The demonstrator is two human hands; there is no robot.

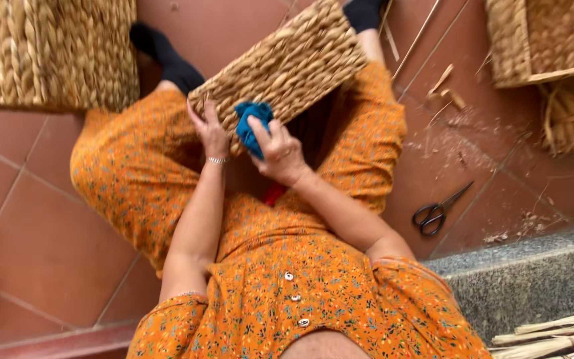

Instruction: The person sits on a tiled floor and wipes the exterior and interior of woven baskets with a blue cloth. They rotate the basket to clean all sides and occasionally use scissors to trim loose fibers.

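A woven basket (286,68) of thick braided straw is laid bottom-up across the lap, tilted from about seven o'clock up towards one o'clock in the head view. The left hand (211,133) is pressed flat against the basket's lower corner, fingers spread and extended up onto the weave, nothing closed inside it; a thin bracelet (217,160) is seen at the wrist. The right hand (280,154) is curled around a bunched blue cloth (252,125), held against the basket's near edge, with the fingers closed over the fabric.

The basket is judged to be light for its bulk and fairly stiff, though the braid would give a little under pressure and loose strands could be snagged. It is best gripped along a long edge or at a corner, where the weave is rolled and firmest. The cloth is soft, limp and easily crumpled, so a full-fist hold suits it.

At about three o'clock from the lap, black-handled scissors (438,211) are lying on the red tiled floor (48,246), well apart from both hands, with straw scraps (448,86) scattered beyond them. A second woven basket (51,53) is seen at ten o'clock, another basket (545,40) at two o'clock, and a bundle of dried stalks (556,336) at five o'clock
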